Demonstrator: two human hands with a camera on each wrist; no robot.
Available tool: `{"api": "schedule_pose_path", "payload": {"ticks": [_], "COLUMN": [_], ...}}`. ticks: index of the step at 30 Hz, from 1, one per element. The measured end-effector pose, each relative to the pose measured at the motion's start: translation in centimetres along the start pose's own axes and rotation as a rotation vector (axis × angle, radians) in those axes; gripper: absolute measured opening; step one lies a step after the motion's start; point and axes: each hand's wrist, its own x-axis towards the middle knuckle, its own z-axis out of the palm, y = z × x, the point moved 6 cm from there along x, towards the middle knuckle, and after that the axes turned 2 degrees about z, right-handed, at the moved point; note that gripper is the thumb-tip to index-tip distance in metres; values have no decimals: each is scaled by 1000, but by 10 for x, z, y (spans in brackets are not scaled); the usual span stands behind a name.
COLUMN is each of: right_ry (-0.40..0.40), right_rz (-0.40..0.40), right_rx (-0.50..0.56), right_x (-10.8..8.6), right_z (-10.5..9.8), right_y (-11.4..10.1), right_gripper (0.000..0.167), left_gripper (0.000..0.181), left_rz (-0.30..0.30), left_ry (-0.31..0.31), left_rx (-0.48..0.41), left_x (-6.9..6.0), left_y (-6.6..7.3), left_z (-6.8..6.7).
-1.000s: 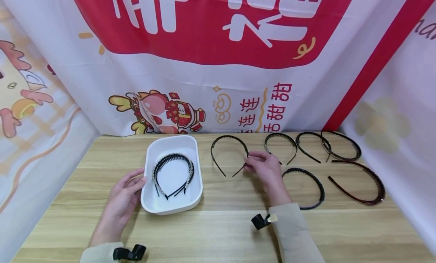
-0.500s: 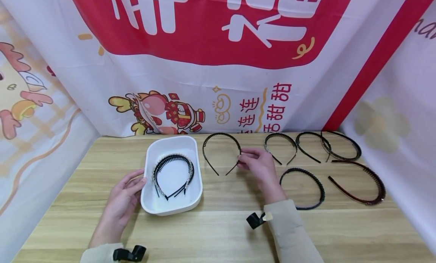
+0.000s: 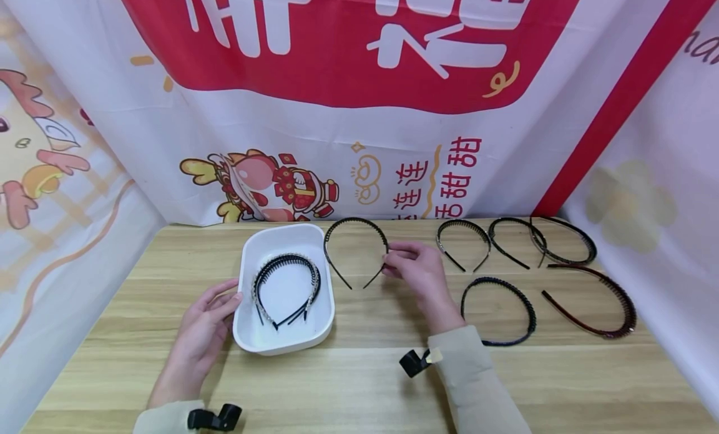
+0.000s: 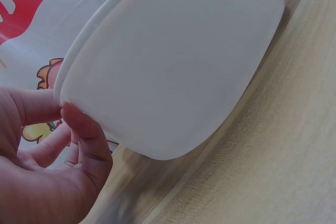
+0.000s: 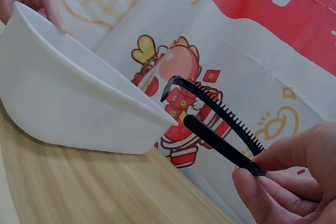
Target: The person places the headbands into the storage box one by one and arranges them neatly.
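So the right hand (image 3: 415,268) is pinching a black headband (image 5: 220,144) by the two o'clock edge of the tub (image 3: 281,303) — left hand (image 3: 208,315) clamping the nine o'clock rim, tabletop (image 3: 348,390) spreading toward six.

Head view was bright, evenly lit; soft shadows on the table (image 3: 365,390). Flower print (image 3: 631,204) at right looked blurred. Both wrist views were dimmer; left one rendered the white tub (image 4: 168,66) flat grey.
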Motion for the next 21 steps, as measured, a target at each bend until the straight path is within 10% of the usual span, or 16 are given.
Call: {"api": "schedule_pose_path", "payload": {"ticks": [21], "right_ry": [-62], "right_rz": [-9], "right_rx": [-35], "right_x": [-1], "right_z": [35], "right_y": [-2], "right_gripper": [37], "left_gripper": [29], "left_rz": [-5], "left_ry": [22], "left_rx": [-35], "left_x": [1], "left_y": [0], "left_z": [-1]}}
